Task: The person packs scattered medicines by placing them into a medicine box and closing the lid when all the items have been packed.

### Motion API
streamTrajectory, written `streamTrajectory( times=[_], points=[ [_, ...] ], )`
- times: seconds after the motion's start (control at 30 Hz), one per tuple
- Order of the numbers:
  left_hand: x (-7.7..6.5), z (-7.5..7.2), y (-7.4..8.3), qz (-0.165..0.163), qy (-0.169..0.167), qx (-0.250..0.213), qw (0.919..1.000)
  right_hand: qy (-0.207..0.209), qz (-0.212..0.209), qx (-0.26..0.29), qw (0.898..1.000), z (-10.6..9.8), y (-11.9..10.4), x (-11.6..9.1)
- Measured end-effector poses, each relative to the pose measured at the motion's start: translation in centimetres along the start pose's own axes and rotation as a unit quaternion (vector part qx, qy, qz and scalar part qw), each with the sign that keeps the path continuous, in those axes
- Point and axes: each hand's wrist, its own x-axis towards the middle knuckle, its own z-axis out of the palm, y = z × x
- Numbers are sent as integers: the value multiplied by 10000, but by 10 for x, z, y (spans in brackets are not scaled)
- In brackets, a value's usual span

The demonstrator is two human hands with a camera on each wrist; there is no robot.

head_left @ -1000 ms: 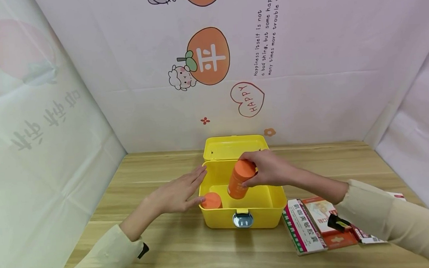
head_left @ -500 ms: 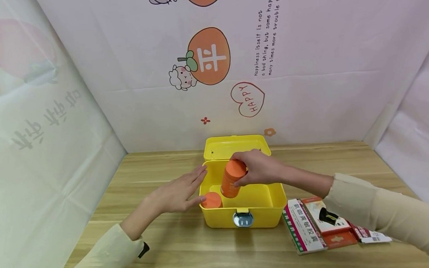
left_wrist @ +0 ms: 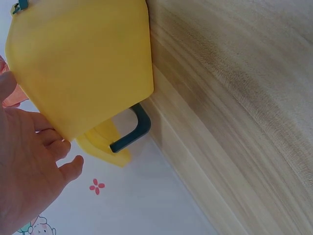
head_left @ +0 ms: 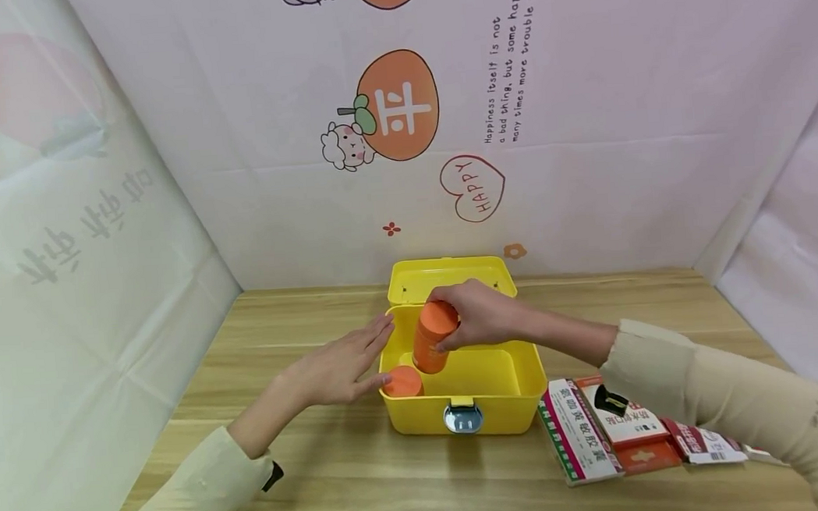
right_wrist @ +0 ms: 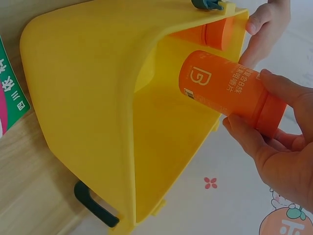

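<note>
Right hand: we are gripping orange bottle by upper end, thumb and fingers wrapping it. Bottle is hanging left of and below right hand, at mouth of yellow box, long axis slanting, base pointing down toward inside; how deep, we are not managing to tell. Second bottle is standing in near left corner, just nearer us than held one. Left hand, closer to that corner, is resting extended fingers along left rim.

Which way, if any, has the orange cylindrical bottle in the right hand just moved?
Yes, leftward: in the head view, the bottle is nearer the left end of the open yellow rectangular box.
</note>
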Motion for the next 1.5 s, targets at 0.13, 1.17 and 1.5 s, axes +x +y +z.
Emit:
streamTrajectory(
  times=[0.13, 1.17, 1.5],
  points=[
    [-1, 0, -1, -15, 8, -14, 10000, -130, -5, -45, 9999, 1, -2, 6],
    [-1, 0, -4, 0, -67, 113, 9999, -929, -9, -89, 9956, 25, -1, 44],
    [0, 0, -4, 10, -71, 26, 10000, -1192, 60, -210, 9926, 40, 1, 53]
  ],
)
